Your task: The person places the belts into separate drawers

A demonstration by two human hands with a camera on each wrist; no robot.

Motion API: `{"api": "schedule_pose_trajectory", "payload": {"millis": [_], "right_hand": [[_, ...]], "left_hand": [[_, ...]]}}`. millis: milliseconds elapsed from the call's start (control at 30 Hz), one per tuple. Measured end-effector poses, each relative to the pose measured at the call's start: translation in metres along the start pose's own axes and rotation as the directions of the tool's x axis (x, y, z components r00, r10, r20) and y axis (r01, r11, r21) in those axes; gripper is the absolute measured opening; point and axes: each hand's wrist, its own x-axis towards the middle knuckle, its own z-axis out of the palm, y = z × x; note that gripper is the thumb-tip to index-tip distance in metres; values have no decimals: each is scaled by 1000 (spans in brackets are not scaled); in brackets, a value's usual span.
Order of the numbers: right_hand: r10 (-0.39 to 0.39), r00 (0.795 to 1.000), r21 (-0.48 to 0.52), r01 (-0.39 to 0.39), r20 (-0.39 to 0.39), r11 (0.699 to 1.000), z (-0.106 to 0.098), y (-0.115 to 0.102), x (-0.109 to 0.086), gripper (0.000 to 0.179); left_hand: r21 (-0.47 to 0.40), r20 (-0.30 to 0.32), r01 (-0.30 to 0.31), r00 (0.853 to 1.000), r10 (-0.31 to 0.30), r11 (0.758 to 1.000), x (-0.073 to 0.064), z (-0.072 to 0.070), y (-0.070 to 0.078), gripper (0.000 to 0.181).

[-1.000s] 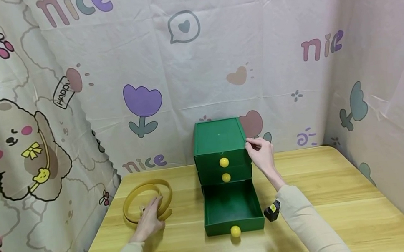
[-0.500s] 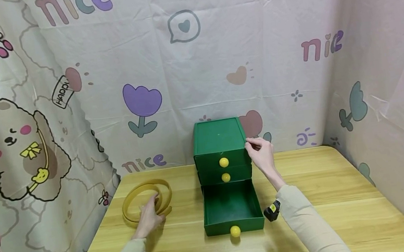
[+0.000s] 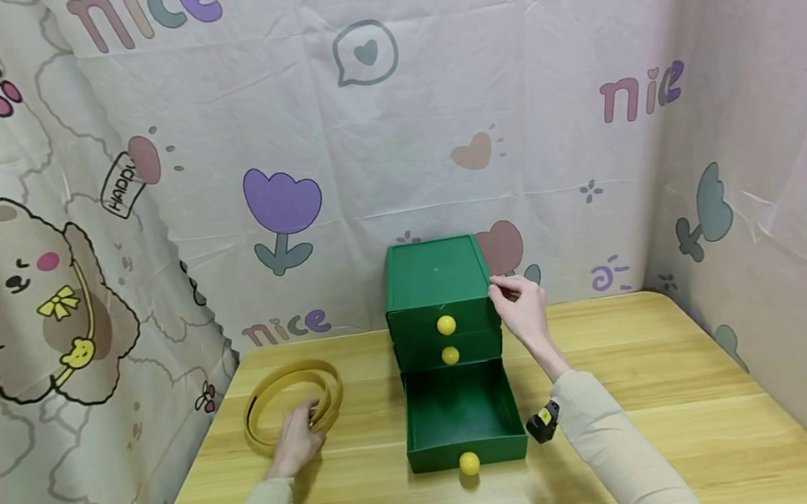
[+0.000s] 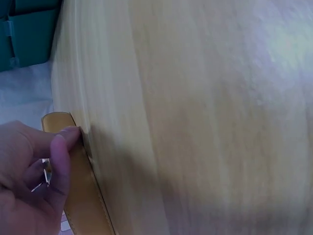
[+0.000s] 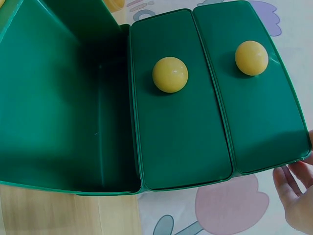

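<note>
On the left of the table lies a coiled tan-yellow belt. My left hand pinches its near right part; in the left wrist view the thumb and a finger grip the stitched strap, and a bit of metal shows behind the fingers. A green drawer cabinet stands at the middle back. Its bottom drawer is pulled out with nothing in it; the two upper drawers are closed. My right hand holds the cabinet's upper right front corner, fingers at its edge in the right wrist view.
Yellow round knobs stick out from the drawer fronts. The wooden table ends at a printed cloth hanging behind and at both sides. A small black camera sits on the right wrist.
My left hand has shifted slightly on the belt, its fingers closing on the strap, and the coil has turned a little. The right hand and cabinet stay put.
</note>
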Motion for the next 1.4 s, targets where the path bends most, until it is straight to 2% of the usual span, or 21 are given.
{"api": "schedule_pose_trajectory", "payload": {"millis": [133, 333, 533, 700, 900, 1400], "right_hand": [[1, 1000, 8, -1, -1, 1000, 0, 0, 0, 21], [16, 1000, 5, -16, 6, 1000, -1, -1, 0, 21], [14, 1000, -2, -14, 5, 1000, -1, 0, -1, 21], [-1, 1000, -8, 1, 2, 1000, -1, -1, -1, 20], [-2, 1000, -5, 2, -1, 1000, 0, -1, 0, 21], [7, 1000, 1, -7, -3, 1000, 1, 0, 0, 20]], "left_hand": [[-9, -5, 3, 1000, -3, 1000, -1, -1, 0, 51], [39, -49, -17, 999, 19, 999, -2, 1, -1, 39], [99, -63, 16, 998, -10, 995, -5, 1, 0, 29], [160, -53, 44, 998, -36, 986, -4, 0, 0, 29], [189, -51, 40, 998, -31, 981, -3, -1, -2, 31], [224, -127, 22, 992, 7, 974, -8, 2, -2, 24]]}}
